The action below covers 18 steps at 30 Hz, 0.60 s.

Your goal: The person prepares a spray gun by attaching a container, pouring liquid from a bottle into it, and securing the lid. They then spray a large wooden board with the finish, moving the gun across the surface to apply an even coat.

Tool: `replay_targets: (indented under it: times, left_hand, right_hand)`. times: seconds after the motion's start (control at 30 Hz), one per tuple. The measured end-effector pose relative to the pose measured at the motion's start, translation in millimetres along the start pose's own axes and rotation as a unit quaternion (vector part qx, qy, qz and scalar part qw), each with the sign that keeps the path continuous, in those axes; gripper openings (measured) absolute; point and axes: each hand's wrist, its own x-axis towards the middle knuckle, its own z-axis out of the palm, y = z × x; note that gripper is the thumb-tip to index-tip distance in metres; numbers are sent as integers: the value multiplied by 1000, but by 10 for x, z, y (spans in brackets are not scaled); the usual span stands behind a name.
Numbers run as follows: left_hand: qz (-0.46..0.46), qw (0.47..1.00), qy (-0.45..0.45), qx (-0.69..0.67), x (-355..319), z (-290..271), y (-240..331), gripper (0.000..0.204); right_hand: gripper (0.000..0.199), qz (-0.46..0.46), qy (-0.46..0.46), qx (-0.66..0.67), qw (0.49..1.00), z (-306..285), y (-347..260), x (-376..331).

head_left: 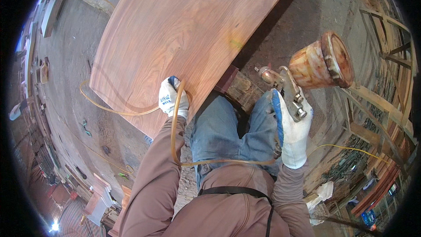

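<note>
Head view: right hand (291,125) fingers clenched round spray gun (285,83); left hand (172,98) grips hose (175,131)

The wooden board (184,30) lay bare and open above the left hand (172,98); a yellow hose (175,136) looped across the gap between both hands.

A broad wooden panel (188,30) is being shown smooth, reddish and faintly sheened. White knitted cloth gloves are being worn on the left hand (172,98) and right hand (291,129). A dull metal spray gun (285,87), with a cup crusted rough and rusty-brown, is being fed by a translucent amber plastic hose (175,131).
</note>
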Motion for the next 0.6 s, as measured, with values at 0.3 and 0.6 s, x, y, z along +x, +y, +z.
replay_targets:
  times: [0.3,0.6]
  left_hand:
    - [-4,1000,-6,13,-14,8,-25,23]
    - [-13,1000,-19,8,9,-46,59,24]
  right_hand:
    - [39,44,-20,-39,998,-148,-75,-12]
    - [32,-53,-45,-62,996,60,-105,82]
